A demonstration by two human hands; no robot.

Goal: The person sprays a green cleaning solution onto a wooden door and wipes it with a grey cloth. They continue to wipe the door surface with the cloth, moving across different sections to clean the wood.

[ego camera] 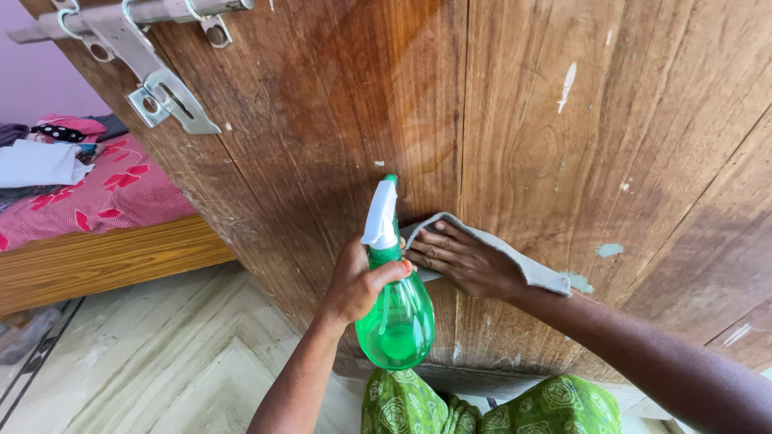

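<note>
The left hand grips the green plastic spray bottle while the right hand presses a grey cloth flat on the brown wooden door, so wiping seems in hand and calls for steady pressure.

A single camera sits on the person's head and looks forward and downward, tilted, so that the brown wooden door leans across the picture. The view is close: the door fills most of the frame, and the person's two forearms reach into it from the bottom edge. At top left, the grey metal sliding latch marks the door's edge. Beyond that edge, the view runs further off to the bed with a red flowered sheet and down to the pale tiled floor. No second view is given
</note>
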